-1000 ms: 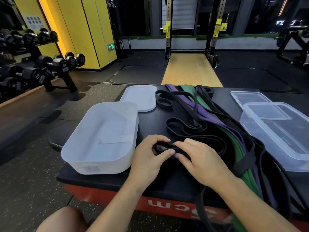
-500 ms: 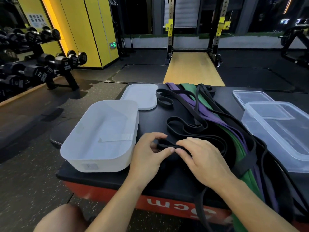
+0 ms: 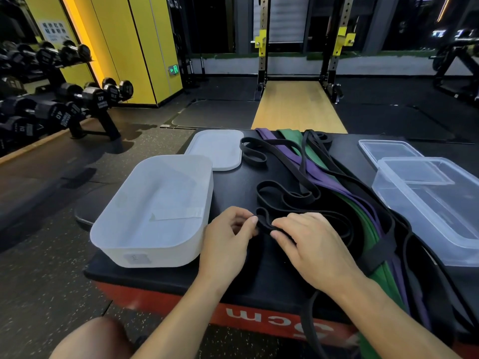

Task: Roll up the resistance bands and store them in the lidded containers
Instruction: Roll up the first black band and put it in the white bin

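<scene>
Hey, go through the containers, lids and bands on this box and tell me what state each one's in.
White container, open, empty.
White lid, off, lying flat.
Clear container, open, empty.
Clear lid, off, lying flat.
Black band, near end pinched by left hand and right hand, rest loose.
Purple band, unrolled.
Green band, unrolled.
</scene>
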Demonstrator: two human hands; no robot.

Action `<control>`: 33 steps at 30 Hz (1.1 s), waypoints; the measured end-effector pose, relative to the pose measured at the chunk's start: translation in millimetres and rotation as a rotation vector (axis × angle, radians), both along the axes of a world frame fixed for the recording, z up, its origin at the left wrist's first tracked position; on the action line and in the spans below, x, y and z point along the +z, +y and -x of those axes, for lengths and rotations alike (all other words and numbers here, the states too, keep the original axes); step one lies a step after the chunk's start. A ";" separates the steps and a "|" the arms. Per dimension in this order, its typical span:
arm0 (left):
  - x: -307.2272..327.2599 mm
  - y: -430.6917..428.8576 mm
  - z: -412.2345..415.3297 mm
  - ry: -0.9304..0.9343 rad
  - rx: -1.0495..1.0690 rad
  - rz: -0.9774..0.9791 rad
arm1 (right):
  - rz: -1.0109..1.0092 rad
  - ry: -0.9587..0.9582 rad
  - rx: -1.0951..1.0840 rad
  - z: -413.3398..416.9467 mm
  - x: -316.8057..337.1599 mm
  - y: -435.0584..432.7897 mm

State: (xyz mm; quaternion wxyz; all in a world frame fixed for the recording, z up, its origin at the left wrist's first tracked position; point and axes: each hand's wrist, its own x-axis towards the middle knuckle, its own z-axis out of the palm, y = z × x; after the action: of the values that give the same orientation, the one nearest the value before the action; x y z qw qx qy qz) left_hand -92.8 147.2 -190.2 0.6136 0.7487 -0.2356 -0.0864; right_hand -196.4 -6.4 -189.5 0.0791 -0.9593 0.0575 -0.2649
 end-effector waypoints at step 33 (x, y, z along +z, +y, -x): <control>-0.8 3.4 -4.3 -0.027 -0.111 -0.123 | 0.011 0.006 0.061 -1.5 -4.4 -5.0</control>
State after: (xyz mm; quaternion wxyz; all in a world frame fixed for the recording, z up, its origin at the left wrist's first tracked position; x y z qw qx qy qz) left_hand -88.5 150.6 -191.0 0.5574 0.7720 -0.2791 -0.1244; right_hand -194.9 -11.4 -193.9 0.0816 -0.9619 0.0270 -0.2596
